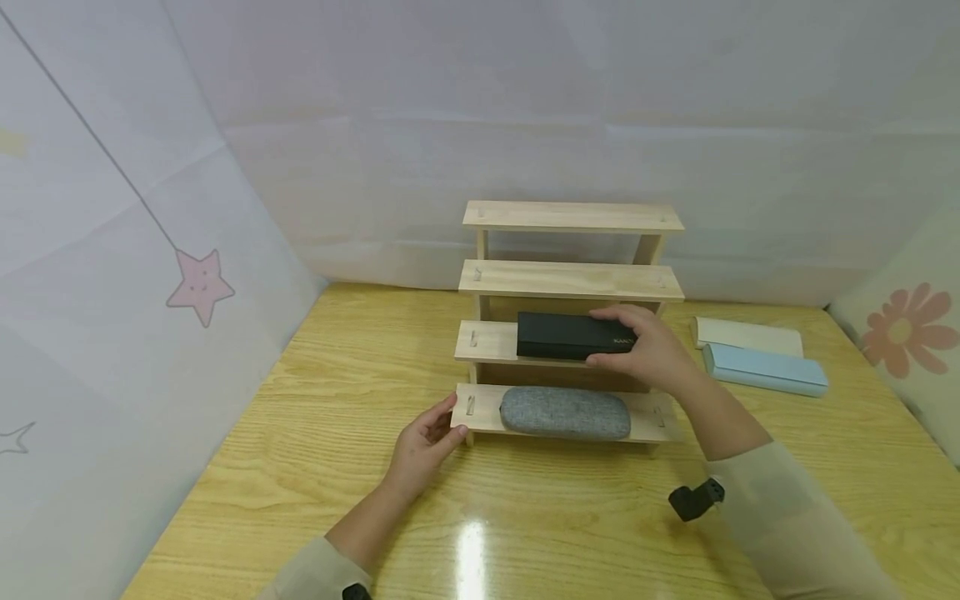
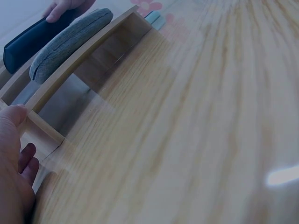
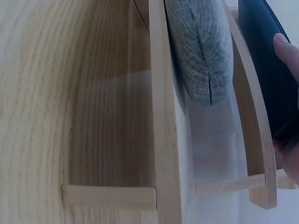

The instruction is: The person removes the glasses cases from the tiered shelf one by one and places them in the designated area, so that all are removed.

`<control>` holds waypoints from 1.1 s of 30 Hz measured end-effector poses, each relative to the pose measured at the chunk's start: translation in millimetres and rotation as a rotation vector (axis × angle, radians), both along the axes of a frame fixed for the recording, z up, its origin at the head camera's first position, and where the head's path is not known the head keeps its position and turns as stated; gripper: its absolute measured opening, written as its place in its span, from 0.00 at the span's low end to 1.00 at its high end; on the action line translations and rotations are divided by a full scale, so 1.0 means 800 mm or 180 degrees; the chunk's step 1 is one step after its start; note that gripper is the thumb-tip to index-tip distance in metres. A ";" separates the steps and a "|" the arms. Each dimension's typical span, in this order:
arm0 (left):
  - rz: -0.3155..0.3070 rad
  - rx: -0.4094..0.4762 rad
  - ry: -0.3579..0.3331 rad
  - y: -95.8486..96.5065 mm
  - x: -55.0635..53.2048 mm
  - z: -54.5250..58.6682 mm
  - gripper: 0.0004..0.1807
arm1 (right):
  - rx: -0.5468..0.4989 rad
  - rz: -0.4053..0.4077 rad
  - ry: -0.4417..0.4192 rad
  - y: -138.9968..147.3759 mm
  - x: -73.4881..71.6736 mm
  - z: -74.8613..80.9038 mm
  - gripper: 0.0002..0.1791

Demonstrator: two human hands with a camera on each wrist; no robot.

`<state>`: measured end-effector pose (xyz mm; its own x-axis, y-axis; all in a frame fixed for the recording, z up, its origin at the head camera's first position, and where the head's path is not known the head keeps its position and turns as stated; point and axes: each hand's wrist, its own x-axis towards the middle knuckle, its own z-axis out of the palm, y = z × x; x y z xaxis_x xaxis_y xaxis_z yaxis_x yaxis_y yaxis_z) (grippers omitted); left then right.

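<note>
A stepped wooden shelf rack (image 1: 570, 280) with several tiers stands on the table. My right hand (image 1: 651, 350) grips the right end of a black glasses case (image 1: 562, 335), thumb at the front and fingers over the back, at the second tier from the bottom. In the right wrist view the thumb lies along the dark case (image 3: 264, 60). On the lowest tier rests a grey fabric glasses case (image 1: 566, 412). My left hand (image 1: 423, 446) holds the left end of that lowest board between thumb and fingers; the left wrist view shows the thumb on the board's corner.
Right of the rack, a cream glasses case (image 1: 750, 336) lies on the wooden table (image 1: 337, 400) behind a light blue one (image 1: 765, 370). A pale cloth backdrop (image 1: 375, 167) with printed star and flower rises behind and beside the table.
</note>
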<state>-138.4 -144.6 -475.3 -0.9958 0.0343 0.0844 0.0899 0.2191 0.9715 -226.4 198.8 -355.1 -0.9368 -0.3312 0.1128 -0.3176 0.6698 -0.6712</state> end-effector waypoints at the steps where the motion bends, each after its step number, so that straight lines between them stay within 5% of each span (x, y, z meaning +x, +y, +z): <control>1: -0.0005 -0.0005 0.0005 0.000 0.000 0.000 0.29 | 0.0015 -0.0013 0.0016 0.002 0.001 0.001 0.41; 33: -0.0058 -0.0009 -0.0051 -0.002 0.001 0.002 0.30 | 0.0169 -0.0455 0.0125 0.084 0.038 0.021 0.44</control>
